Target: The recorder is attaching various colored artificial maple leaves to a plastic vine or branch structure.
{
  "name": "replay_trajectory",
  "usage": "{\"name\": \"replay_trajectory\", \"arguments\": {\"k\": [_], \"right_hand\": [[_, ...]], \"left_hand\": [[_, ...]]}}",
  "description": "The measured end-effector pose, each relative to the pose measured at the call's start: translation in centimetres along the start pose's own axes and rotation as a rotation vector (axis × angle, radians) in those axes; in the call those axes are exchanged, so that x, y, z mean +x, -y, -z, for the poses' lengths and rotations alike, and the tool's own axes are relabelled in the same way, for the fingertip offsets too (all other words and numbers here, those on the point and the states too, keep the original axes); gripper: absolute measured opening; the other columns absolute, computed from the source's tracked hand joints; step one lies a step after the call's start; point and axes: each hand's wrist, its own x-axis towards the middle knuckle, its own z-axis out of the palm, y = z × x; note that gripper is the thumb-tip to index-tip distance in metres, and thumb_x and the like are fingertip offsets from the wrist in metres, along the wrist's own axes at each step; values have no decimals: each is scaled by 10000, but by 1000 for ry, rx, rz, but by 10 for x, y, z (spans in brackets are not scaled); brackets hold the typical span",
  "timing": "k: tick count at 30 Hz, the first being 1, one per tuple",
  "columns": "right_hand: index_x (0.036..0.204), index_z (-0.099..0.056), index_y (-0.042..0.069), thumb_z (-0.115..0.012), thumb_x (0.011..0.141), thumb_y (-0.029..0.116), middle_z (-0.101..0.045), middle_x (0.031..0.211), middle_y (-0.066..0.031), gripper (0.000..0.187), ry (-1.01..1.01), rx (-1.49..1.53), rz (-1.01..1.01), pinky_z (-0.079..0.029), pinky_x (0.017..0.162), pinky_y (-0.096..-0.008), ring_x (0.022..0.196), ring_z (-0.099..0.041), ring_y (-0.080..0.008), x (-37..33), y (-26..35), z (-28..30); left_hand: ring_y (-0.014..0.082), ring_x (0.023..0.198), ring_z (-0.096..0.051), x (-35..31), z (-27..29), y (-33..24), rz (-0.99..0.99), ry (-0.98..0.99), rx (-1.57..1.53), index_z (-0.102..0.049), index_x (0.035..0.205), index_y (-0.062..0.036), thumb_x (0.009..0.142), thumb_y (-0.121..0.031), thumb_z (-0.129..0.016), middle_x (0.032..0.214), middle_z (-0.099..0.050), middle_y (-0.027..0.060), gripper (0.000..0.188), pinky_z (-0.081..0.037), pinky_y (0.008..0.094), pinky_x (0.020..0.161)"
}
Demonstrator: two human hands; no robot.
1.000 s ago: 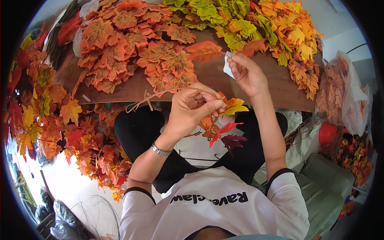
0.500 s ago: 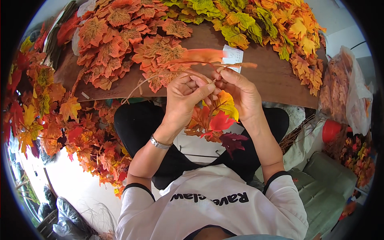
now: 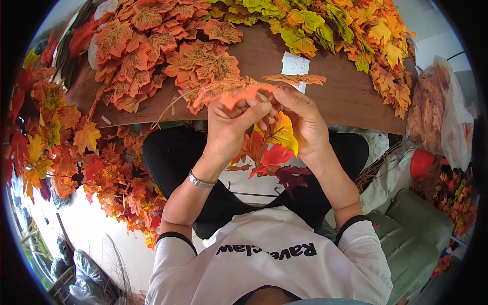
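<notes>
Above my lap, at the table's near edge, my two hands meet around an artificial maple leaf garland. My left hand (image 3: 230, 122) has thumb and fingers pinched on its stem; my right hand (image 3: 304, 114) is pinched just beside it. The exact spot between the fingertips is hidden. An orange speckled leaf (image 3: 231, 89) spreads over my left fingers, and another orange leaf (image 3: 301, 79) lies edge-on above the right ones. Below hang a yellow leaf (image 3: 285, 134), a red leaf (image 3: 276, 155) and a dark maroon leaf (image 3: 293, 176). A thin brown stem (image 3: 170, 105) curves out to the left.
On the brown table (image 3: 356, 99) lie piles of orange leaves (image 3: 140, 56), green leaves (image 3: 300, 40) and yellow-orange leaves (image 3: 381, 46), plus a white paper slip (image 3: 294, 65). Leaf garlands (image 3: 66, 147) hang at left. A plastic bag of leaves (image 3: 432, 112) and a red container (image 3: 422, 163) stand at right.
The orange leaves above my hands have turned and now spread over my left fingers. The hanging leaves have shifted slightly left. Both hands stay together.
</notes>
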Motion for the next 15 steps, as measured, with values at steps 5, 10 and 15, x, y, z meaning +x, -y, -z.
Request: {"name": "replay_trajectory", "arguments": {"k": [5, 10, 15], "right_hand": [[899, -583, -36, -584, 821, 126, -557, 757, -65, 179, 28, 24, -10, -445, 622, -252, 656, -518, -131, 2, -3, 2], [885, -579, -32, -589, 817, 123, -553, 746, -68, 170, 49, 57, -20, -447, 623, -251, 651, -519, -137, 4, -7, 5], [856, -570, -23, -594, 814, 129, -543, 736, -67, 159, 15, 88, -25, -450, 624, -257, 657, -516, -139, 2, -5, -2]], "left_hand": [[144, 621, -595, 0, 2, 1, -2, 3, -20, -563, 798, 7, 791, 27, -563, 756, -625, 128, 22, -457, 208, 535], [142, 622, -595, -1, 3, 0, -11, -6, -29, -560, 806, 10, 794, 20, -565, 759, -626, 131, 17, -458, 211, 537], [140, 624, -594, -1, 3, 0, -14, -4, -28, -555, 813, 12, 796, 18, -565, 759, -626, 129, 21, -458, 211, 537]]}}
